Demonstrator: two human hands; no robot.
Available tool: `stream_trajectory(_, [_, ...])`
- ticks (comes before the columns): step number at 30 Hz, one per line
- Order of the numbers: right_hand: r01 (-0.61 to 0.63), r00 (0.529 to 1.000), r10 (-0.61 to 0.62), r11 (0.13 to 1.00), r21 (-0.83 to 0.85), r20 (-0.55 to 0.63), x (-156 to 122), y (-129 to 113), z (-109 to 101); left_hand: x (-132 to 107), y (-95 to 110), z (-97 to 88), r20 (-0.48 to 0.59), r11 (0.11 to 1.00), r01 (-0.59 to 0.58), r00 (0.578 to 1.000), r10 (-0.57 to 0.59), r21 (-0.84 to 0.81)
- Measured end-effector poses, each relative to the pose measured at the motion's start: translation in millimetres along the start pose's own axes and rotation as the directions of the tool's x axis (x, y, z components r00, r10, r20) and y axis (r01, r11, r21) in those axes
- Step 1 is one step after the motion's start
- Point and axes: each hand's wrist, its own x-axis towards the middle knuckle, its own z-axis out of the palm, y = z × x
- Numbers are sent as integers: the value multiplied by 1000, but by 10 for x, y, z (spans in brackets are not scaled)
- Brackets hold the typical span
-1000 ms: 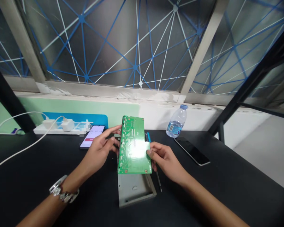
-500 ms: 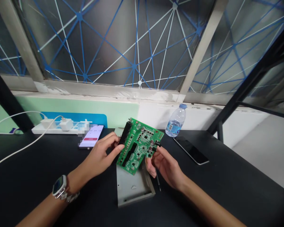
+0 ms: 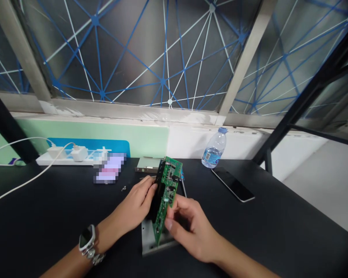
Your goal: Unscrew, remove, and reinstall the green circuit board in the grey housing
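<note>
I hold a green circuit board (image 3: 166,193) almost on edge above a grey metal case tray (image 3: 147,241) on the black table. My left hand (image 3: 137,202), with a watch on its wrist, grips the board's left side along a black connector strip. My right hand (image 3: 188,227) pinches the board's lower right edge with thumb and fingers. The component side faces right. Most of the tray is hidden behind the board and my hands.
A grey case part (image 3: 148,165) lies behind the board. A blurred phone (image 3: 108,172) lies at the left, a white power strip (image 3: 66,156) with chargers beyond it. A water bottle (image 3: 214,148) and a dark phone (image 3: 232,184) sit at the right. Small screws (image 3: 123,188) lie near my left hand.
The board went from lying flat, back side up, to turned over and stood nearly on edge. Both hands shifted lower and closer together along it.
</note>
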Motion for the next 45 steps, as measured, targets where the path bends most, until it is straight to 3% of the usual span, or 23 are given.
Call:
stream_trajectory(7, [-79,990,88,993,90,-107,40,113,11,11,61,-15,4,999,41,999,-41,13])
stream_trajectory(13, [-150,952,182,979,141,-247,147,135,-91,41,74,-124,-86,926,170,974,-210,-338])
stream_trajectory(16, [-183,943,200,979,88,-266,164,164,-86,33,97,-122,-173,900,132,960,-220,-415])
stream_trajectory(19, [-127,935,112,992,-26,-335,151,187,-32,3,135,-74,-235,914,78,954,-184,-398])
stream_trajectory(23, [-136,958,82,974,-181,-275,108,163,39,-62,169,28,-239,937,33,963,-122,-347])
stream_trajectory(27, [-138,972,83,959,-246,-221,69,113,62,-130,184,76,-148,946,23,986,-75,-324])
stream_trajectory(32, [-132,975,101,980,-151,-199,61,98,69,-136,212,6,11,957,10,1000,-7,-288])
stream_trajectory(36, [-115,972,90,988,-103,-215,71,100,58,-112,219,3,106,937,5,994,34,-349])
stream_trajectory(41, [-63,979,45,995,-84,-198,68,121,28,-120,207,56,116,910,116,990,-75,-398])
stream_trajectory(45, [-52,984,35,994,-92,-172,60,145,23,-104,209,24,183,857,198,975,-123,-476])
